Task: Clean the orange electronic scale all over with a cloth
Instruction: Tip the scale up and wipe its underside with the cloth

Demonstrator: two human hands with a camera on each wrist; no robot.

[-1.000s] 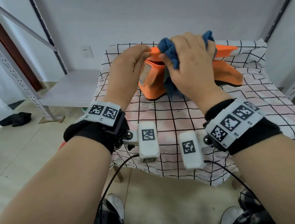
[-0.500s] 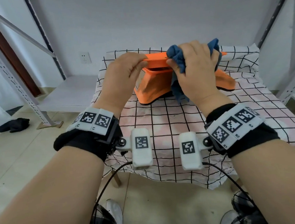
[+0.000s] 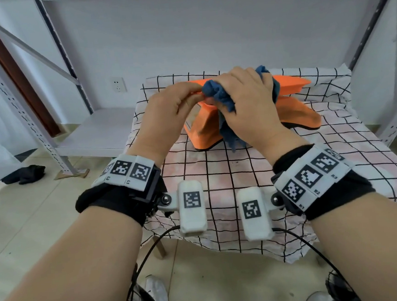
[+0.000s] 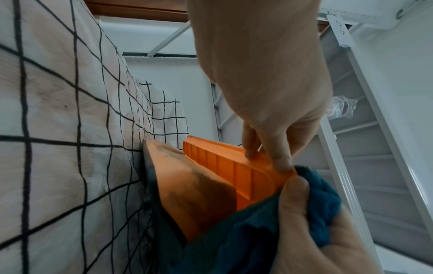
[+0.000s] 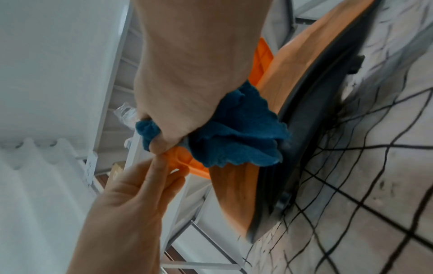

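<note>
The orange electronic scale [image 3: 203, 131] stands at the far side of the checked tablecloth [image 3: 218, 179], its flat platform [image 3: 289, 85] on top. My left hand [image 3: 188, 96] pinches the platform's left near edge, thumb below and fingers above, as the left wrist view shows [image 4: 267, 159]. My right hand [image 3: 227, 100] grips a bunched blue cloth [image 3: 217, 94] and presses it on the platform's near edge, right beside the left fingers. Part of the cloth [image 5: 234, 133] hangs down over the scale's body [image 5: 234, 194]. The scale's front is mostly hidden behind my hands.
White metal shelving uprights stand at left [image 3: 18, 112] and right [image 3: 394, 120] of the small table. A low white shelf [image 3: 98, 132] lies to the left. A dark rag [image 3: 26, 174] lies on the tiled floor. Cables hang from both wrist cameras.
My right hand has slid the cloth leftward along the platform's edge until it meets the left fingers. The left hand keeps its pinch on the platform.
</note>
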